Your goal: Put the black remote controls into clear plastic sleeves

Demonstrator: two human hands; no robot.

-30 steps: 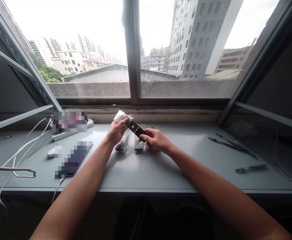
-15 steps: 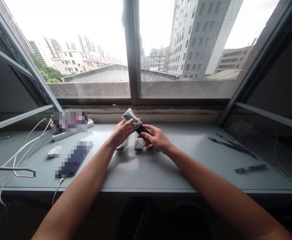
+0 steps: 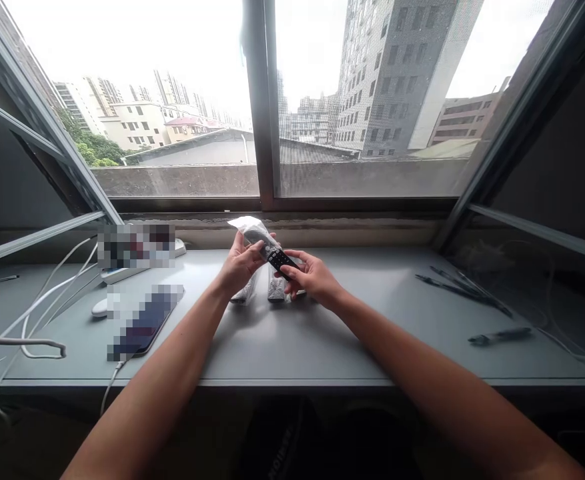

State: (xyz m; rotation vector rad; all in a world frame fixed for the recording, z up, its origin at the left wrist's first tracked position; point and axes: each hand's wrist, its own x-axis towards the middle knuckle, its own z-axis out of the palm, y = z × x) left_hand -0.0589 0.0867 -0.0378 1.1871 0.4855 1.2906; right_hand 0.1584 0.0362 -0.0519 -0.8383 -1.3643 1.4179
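Observation:
Held above the table is a black remote control [image 3: 281,261], tilted, its upper part inside a clear plastic bag [image 3: 245,225]. My right hand [image 3: 311,276] grips the bare lower end between thumb and fingers. The bagged upper end is pinched by my left hand [image 3: 243,261], with the loose film standing up past the fingers. On the table below lie more plastic-wrapped items: one wrapped dark item [image 3: 275,288] under the remote and another wrapped item [image 3: 243,293] beside my left wrist. Part of a further one is hidden behind my right hand.
To the left are a charging phone [image 3: 147,323], a white mouse-like object [image 3: 101,308], a white power strip [image 3: 179,248] and loose white cables [image 3: 42,343]. Several pens [image 3: 465,293] and a marker-like pen [image 3: 499,336] lie on the right. A window ledge [image 3: 372,235] bounds the back.
My left hand has shifted slightly left along the bag, and the film now spreads wider and farther up-left. My right hand keeps its hold on the remote's lower end.

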